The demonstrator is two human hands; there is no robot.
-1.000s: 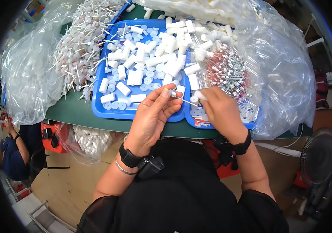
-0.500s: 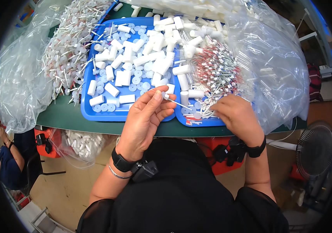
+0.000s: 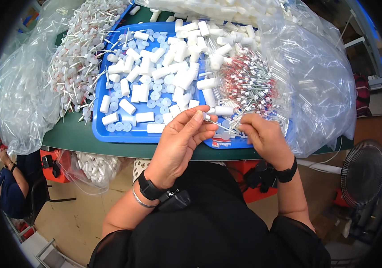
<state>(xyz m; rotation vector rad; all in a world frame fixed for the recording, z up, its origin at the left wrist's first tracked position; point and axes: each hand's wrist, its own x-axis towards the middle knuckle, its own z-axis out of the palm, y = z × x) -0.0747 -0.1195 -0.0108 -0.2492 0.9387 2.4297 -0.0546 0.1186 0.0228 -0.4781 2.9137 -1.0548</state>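
My left hand (image 3: 181, 144) pinches a thin white stick with a small white head (image 3: 217, 124) between thumb and forefinger. Its thin end points right and slightly down, above the right blue tray. A short gap to the right, my right hand (image 3: 266, 137) has its fingers closed together by the stick's far end; whatever they hold is hidden. Beyond my hands, a pile of thin sticks with red and white tips (image 3: 249, 80) lies in the right tray (image 3: 240, 144). White cylinders (image 3: 145, 117) and translucent discs (image 3: 127, 127) fill the left blue tray (image 3: 124, 137).
A heap of sticks with discs (image 3: 75, 62) covers the table's left side, beside a clear plastic bag (image 3: 26, 94). Another clear bag (image 3: 316, 89) borders the right tray. Below the green table edge hangs a bag of white pieces (image 3: 95, 165). A fan (image 3: 363, 173) stands at right.
My left hand has shifted right with the stick. My right hand has drawn back from the small parts and moved slightly left, its fingers now closer together.
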